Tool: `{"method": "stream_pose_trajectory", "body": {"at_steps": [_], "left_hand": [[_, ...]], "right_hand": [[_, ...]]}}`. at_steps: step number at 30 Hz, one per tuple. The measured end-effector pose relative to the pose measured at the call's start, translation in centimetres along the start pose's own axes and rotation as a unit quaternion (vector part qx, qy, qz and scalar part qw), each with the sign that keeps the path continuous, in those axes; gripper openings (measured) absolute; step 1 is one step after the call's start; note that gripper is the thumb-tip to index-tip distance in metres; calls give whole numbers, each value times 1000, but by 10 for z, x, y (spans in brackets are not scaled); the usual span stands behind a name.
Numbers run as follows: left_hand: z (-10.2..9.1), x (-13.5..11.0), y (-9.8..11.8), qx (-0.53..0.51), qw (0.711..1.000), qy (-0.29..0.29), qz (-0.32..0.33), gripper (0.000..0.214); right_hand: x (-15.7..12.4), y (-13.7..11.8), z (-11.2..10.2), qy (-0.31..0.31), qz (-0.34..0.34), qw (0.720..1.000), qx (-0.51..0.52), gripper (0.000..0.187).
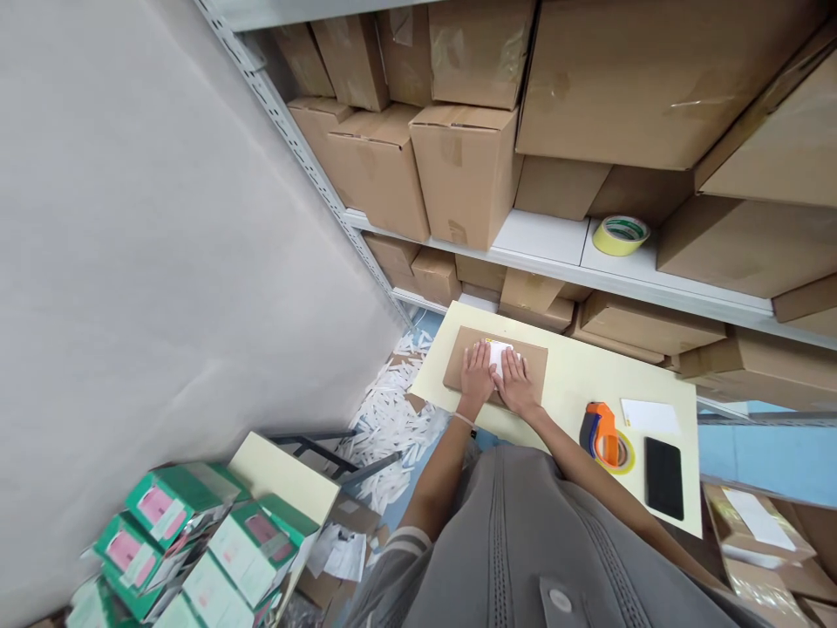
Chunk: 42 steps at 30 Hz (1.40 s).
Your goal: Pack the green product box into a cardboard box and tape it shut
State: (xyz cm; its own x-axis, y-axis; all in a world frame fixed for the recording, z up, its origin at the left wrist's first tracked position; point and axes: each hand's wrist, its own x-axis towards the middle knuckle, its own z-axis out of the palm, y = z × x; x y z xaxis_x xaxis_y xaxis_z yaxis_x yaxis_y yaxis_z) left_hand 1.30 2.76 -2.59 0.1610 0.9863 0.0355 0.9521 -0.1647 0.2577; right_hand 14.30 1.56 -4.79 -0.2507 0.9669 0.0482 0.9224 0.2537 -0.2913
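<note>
Hands (516,384) flat on cardboard (531,356), white paper (500,351) mostly hidden

A cramped stockroom with a wall (163,262) facing steel shelving (288,131)

The wall was pale grey and bare, and the shelving's perforated uprights ran close beside it. Brown cardboard boxes (464,174) filled the white shelves (542,240), with a roll of yellow tape (621,235) lying on one. Below, white paper scraps (385,419) littered the blue floor (428,324). A cream table (628,384) stood against the shelving, and a smaller cream table (281,475) with dark metal legs (314,453) stood near the wall, beside a heap of green-and-pink cartons (176,510).
</note>
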Motion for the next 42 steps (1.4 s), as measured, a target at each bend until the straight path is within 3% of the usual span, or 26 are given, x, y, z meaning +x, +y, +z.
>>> {"method": "stream_pose_trajectory", "body": {"at_steps": [9,14,17,22,30,33,37,39,42], "left_hand": [[-2,0,-17,-16,999,24,-23,60],[4,-13,-13,-16,999,25,-21,62],[5,-14,-8,-9,1000,15,11,62],[5,3,-7,6,996,-5,85,61],[-2,28,-18,-24,999,-8,40,62],[-11,22,-32,-57,998,2,-7,64],[-25,-12,-76,-124,970,-14,-207,65],[-29,-41,-103,-185,935,-53,-298,65],[-29,-85,-131,-206,915,-77,-339,66]], "right_hand": [[-21,14,6,40,-6,999,-22,77],[-37,13,10,48,-20,998,-34,76],[-39,9,14,44,-24,998,-34,75],[-26,4,15,17,-27,999,-28,71],[6,4,0,-28,13,999,-16,77],[2,6,-10,-30,14,999,-13,77],[-24,21,-29,12,49,998,35,79],[-43,35,-37,28,114,989,90,83],[-72,54,-37,3,250,950,190,93]]}}
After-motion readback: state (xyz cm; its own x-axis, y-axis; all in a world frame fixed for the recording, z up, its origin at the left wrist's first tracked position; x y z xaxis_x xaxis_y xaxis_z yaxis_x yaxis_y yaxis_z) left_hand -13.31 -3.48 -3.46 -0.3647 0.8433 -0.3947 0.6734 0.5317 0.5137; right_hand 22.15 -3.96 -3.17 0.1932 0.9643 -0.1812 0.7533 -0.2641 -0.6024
